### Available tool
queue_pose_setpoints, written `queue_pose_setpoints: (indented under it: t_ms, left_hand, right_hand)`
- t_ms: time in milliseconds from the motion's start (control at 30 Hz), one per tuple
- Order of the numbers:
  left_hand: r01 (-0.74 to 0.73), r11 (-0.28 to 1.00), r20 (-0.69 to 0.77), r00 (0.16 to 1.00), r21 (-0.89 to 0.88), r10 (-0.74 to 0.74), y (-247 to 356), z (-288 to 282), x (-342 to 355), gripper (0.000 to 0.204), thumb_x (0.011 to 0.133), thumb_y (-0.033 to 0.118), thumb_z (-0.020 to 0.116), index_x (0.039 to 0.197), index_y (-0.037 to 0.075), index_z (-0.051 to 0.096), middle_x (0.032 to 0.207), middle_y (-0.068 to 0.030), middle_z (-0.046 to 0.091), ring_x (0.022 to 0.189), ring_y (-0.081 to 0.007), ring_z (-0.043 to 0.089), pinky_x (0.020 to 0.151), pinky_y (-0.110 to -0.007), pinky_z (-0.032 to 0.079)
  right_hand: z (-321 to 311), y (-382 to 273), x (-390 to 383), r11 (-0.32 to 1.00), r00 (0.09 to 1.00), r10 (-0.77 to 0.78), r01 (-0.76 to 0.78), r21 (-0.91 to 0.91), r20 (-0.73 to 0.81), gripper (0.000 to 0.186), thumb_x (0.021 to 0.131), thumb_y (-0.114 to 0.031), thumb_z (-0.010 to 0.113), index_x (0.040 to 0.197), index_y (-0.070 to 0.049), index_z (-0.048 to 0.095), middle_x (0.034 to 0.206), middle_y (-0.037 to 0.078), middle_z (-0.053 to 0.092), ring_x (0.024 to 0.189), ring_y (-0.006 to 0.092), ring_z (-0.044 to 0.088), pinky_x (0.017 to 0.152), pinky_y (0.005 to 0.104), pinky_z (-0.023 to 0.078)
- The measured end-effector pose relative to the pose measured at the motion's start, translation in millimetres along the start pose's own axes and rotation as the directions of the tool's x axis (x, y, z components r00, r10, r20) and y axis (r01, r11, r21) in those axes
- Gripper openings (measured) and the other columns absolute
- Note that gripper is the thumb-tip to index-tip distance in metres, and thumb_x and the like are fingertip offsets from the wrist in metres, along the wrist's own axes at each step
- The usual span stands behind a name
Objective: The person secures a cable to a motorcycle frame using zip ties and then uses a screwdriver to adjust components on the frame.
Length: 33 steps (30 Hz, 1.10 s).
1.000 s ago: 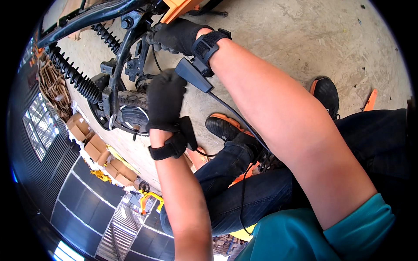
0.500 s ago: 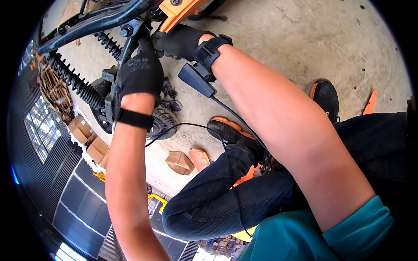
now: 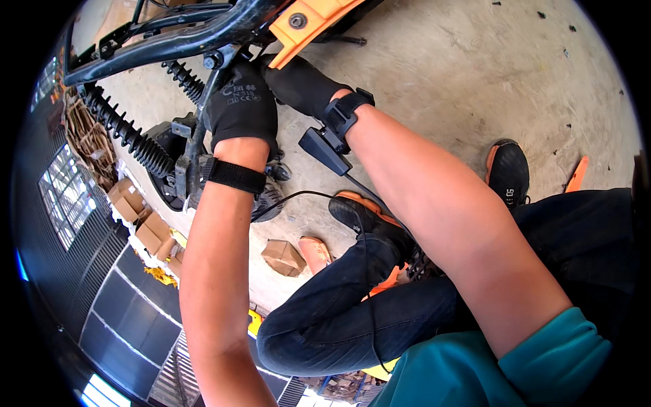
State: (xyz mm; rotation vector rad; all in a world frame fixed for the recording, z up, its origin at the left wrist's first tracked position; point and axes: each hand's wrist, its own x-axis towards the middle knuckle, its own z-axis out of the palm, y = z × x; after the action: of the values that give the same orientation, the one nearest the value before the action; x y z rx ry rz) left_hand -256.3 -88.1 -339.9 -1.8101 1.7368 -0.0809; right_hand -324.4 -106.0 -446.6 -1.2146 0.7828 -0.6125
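Both hands reach in under a black tubular vehicle frame (image 3: 169, 42), wearing black work gloves. My left hand (image 3: 243, 108) is beside a bolted bracket and metal arm, its fingertips hidden among the dark parts. Close to its right, my right hand (image 3: 303, 87) reaches below an orange panel (image 3: 319, 22) with a round bolt in it; the panel and frame cover its fingers. Whether either hand grips anything does not show. Two black coil-spring shock absorbers (image 3: 132, 132) hang from the frame to the left of my hands.
A cable (image 3: 308, 192) runs from the wrist straps across my lap. A knobbly tyre (image 3: 270, 202) is partly hidden behind my left forearm. On the concrete floor are a brown cardboard piece (image 3: 283, 258) and an orange part (image 3: 577, 173). Cardboard boxes (image 3: 154, 233) stand farther left.
The frame, orange panel and both hands appear shifted slightly right and down in the picture. My right hand now sits farther under the orange panel, its fingers more covered.
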Motion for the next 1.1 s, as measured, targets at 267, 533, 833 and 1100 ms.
queue_pose_setpoints:
  t_ms: [267,533,833,1100]
  left_hand:
    - [-0.043,0.998,0.029,0.999,-0.044,0.045,-4,-7,-2,0.027,0.087,0.007,0.049,0.112,-0.004,0.051,0.09,-0.0255,0.067,0.086,-0.0395,0.066,0.074,-0.046,0.054]
    - [-0.055,0.998,-0.051,0.997,0.001,0.055,-6,-3,-5,0.021,0.088,0.012,0.052,0.105,0.001,0.057,0.087,-0.0193,0.069,0.081,-0.0336,0.069,0.065,-0.042,0.054]
    - [0.0,0.999,0.168,0.986,0.054,-0.009,2,-11,-14,0.045,0.087,0.012,0.052,0.126,-0.008,0.044,0.083,-0.0186,0.07,0.075,-0.0313,0.07,0.063,-0.038,0.055]
    - [0.035,0.999,0.246,0.969,-0.011,-0.031,9,-1,-46,0.062,0.086,0.012,0.054,0.139,-0.008,0.03,0.08,-0.0191,0.068,0.068,-0.0311,0.069,0.058,-0.043,0.054]
  right_hand:
    - [24,35,20,0.872,0.958,-0.283,0.236,-0.43,-0.048,0.022,0.083,-0.014,0.056,0.098,-0.005,0.069,0.093,0.017,0.069,0.091,0.0331,0.066,0.081,0.0421,0.052]
    - [9,28,15,0.975,0.978,-0.208,0.21,-0.08,0.028,0.022,0.091,-0.021,0.051,0.1,-0.006,0.064,0.094,0.013,0.068,0.086,0.0259,0.063,0.077,0.0361,0.05]
    - [-21,2,3,0.972,0.99,0.04,-0.07,0.222,0.136,0.02,0.095,-0.025,0.051,0.093,-0.011,0.065,0.072,-0.001,0.061,0.057,0.0056,0.045,0.05,0.0229,0.036]
    - [-31,4,0,1.0,0.99,-0.001,-0.003,0.026,0.141,0.029,0.099,-0.033,0.049,0.106,-0.01,0.065,0.073,0.0,0.061,0.056,0.0054,0.045,0.051,0.0218,0.037]
